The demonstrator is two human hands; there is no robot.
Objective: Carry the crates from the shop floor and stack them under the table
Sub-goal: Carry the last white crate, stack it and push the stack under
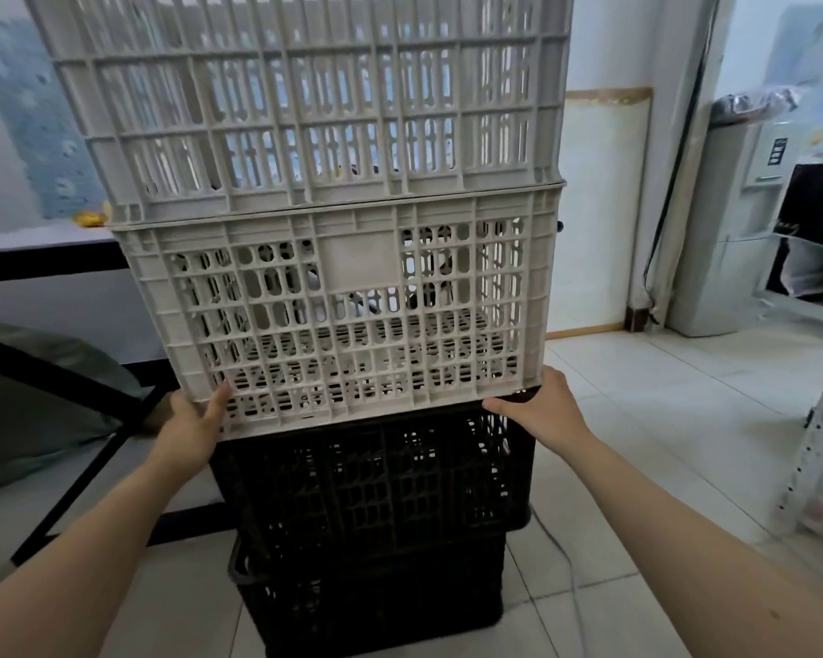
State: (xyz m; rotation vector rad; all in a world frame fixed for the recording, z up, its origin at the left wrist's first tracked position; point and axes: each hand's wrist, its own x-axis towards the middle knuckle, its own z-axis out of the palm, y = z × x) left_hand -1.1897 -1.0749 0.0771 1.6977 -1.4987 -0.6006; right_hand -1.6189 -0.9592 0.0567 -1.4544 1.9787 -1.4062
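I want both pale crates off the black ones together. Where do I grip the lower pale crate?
Take the lower pale crate by its bottom corners, probably, one hand from each side, fingers under the base: the upper crate covers its top rim; a low grip carries both. The left hand and right hand sit there.

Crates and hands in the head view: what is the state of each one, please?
bottom black crate: stands on the floor.
upper black crate: sits on bottom black crate.
lower white crate: above black crates, held at both bottom corners.
top white crate: stacked on lower white crate.
left hand: grips lower white crate's left corner.
right hand: grips its right corner.
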